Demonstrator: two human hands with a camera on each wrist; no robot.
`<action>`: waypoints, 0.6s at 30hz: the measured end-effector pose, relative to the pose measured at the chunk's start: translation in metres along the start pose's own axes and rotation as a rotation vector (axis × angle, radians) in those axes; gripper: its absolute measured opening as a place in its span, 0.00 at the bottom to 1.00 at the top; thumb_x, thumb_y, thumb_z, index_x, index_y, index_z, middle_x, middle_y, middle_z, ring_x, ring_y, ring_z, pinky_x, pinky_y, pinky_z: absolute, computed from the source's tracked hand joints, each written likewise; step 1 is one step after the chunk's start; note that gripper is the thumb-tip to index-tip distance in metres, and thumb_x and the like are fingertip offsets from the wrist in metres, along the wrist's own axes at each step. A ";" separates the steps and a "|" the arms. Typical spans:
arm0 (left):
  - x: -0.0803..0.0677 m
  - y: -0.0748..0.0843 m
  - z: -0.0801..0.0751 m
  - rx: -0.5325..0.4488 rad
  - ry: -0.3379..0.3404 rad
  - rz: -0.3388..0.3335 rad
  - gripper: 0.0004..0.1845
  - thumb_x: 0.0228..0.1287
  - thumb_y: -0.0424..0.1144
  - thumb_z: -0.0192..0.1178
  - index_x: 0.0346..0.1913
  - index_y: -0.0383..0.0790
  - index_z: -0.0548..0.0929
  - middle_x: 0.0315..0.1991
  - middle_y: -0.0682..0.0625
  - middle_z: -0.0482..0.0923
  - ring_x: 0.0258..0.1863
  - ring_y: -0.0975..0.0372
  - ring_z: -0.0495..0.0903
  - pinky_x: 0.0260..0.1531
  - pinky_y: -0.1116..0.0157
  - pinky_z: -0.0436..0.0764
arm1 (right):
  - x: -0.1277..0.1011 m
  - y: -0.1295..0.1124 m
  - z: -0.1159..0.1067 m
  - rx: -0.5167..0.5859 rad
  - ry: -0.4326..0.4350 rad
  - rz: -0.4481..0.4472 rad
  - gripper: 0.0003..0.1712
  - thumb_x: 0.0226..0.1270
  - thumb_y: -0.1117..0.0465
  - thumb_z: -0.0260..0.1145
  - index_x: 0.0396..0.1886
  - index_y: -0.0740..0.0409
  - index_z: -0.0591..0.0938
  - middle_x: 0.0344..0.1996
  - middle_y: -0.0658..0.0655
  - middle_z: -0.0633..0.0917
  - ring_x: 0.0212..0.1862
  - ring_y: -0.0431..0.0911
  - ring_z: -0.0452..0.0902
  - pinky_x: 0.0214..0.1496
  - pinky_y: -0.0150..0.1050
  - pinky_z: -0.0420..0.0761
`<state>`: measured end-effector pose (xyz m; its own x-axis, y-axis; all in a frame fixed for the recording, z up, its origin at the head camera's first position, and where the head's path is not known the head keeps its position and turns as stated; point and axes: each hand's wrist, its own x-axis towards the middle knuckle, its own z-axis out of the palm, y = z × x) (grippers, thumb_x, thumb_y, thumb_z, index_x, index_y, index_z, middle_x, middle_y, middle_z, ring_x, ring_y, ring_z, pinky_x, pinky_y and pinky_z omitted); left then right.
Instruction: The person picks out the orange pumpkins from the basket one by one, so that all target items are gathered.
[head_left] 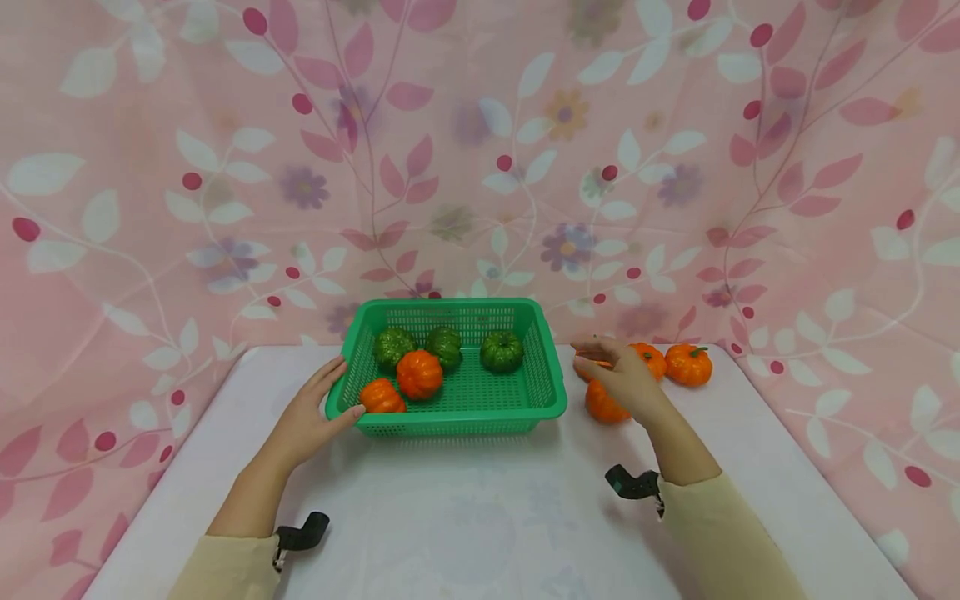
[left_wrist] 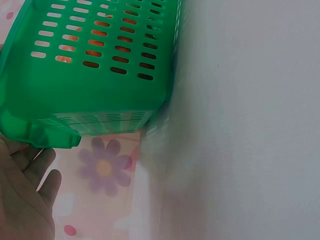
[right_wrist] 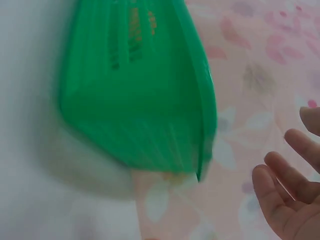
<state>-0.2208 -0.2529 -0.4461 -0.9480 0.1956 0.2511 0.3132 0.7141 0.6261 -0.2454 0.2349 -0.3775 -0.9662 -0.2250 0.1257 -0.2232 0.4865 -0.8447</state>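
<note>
A green plastic basket (head_left: 450, 423) holds three dark green pumpkins, one of them a green pumpkin (head_left: 502, 352) on the right, and two orange ones, including an orange pumpkin (head_left: 420, 374) near the middle. My left hand (head_left: 307, 417) rests at the basket's left rim, thumb over the front corner and fingers fairly straight along the side. In the left wrist view its fingers (left_wrist: 42, 172) lie loosely below the rim. Over a group of orange pumpkins (head_left: 606, 403) right of the basket hovers my right hand (head_left: 626, 379), fingers loosely bent. It partly hides them; the right wrist view shows nothing held.
Another orange pumpkin (head_left: 688, 365) sits at the back right of the white-covered table (head_left: 465, 517). Behind the table hangs a pink floral cloth (head_left: 465, 167). Black wrist cameras (head_left: 303, 533) stick out from both sleeves.
</note>
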 end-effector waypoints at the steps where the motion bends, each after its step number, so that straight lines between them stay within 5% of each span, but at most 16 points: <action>1: 0.000 0.000 0.000 -0.002 0.000 0.000 0.46 0.65 0.55 0.66 0.78 0.38 0.59 0.80 0.45 0.50 0.75 0.39 0.53 0.65 0.31 0.57 | 0.002 -0.003 0.005 0.006 0.004 -0.015 0.25 0.74 0.50 0.64 0.65 0.55 0.77 0.62 0.61 0.78 0.64 0.58 0.73 0.64 0.58 0.75; 10: 0.000 -0.002 0.001 -0.014 0.005 0.002 0.46 0.65 0.55 0.66 0.78 0.38 0.59 0.80 0.46 0.50 0.75 0.39 0.52 0.65 0.31 0.57 | 0.023 -0.021 0.054 0.075 0.002 -0.134 0.21 0.74 0.54 0.64 0.60 0.61 0.80 0.56 0.63 0.81 0.59 0.55 0.76 0.64 0.55 0.75; 18: 0.001 -0.001 0.000 -0.004 0.002 0.002 0.46 0.65 0.54 0.66 0.78 0.38 0.59 0.79 0.45 0.51 0.75 0.39 0.53 0.65 0.31 0.57 | 0.042 -0.035 0.085 0.039 0.010 -0.127 0.20 0.73 0.53 0.65 0.57 0.58 0.82 0.51 0.55 0.85 0.55 0.51 0.78 0.57 0.50 0.80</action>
<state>-0.2223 -0.2535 -0.4464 -0.9472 0.1961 0.2536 0.3155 0.7108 0.6287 -0.2669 0.1368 -0.3867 -0.9319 -0.2742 0.2374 -0.3384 0.4217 -0.8412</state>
